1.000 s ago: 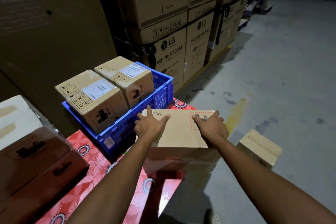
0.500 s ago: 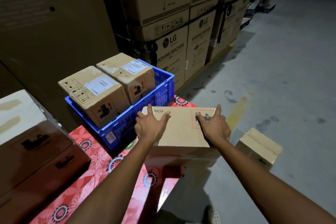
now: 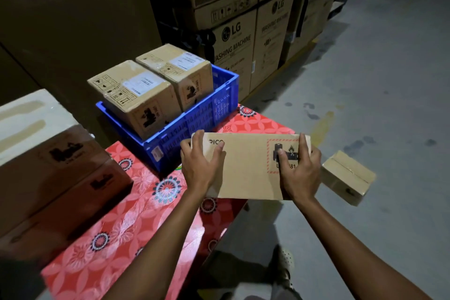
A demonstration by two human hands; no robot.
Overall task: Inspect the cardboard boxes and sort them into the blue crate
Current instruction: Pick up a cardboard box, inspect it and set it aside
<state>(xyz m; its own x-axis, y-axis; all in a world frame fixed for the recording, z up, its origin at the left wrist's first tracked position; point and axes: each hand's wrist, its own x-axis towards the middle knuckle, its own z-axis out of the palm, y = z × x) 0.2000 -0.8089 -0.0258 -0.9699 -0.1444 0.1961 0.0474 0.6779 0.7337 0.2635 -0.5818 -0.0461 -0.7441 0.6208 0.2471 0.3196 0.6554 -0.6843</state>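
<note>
Two labelled cartons [image 3: 136, 90] are seated side by side in the blue crate [image 3: 199, 118]. Just beside the crate, a flat box [image 3: 248, 168] is gripped at both ends, fingers curled over its edges, by the left hand [image 3: 202, 165] and right hand [image 3: 302, 174].

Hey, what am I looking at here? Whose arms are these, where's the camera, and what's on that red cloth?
There is no machine: a person wears a camera on the head, so the one picture looks forward and down along their bare arms. The left hand and right hand grip the two ends of a flat brown cardboard box with a red-bordered battery label. On the red flower-patterned tablecloth stands a blue plastic crate holding two brown cardboard boxes with white labels; bigger brown cartons are stacked at the left. A small cardboard box lies on the grey floor.
</note>
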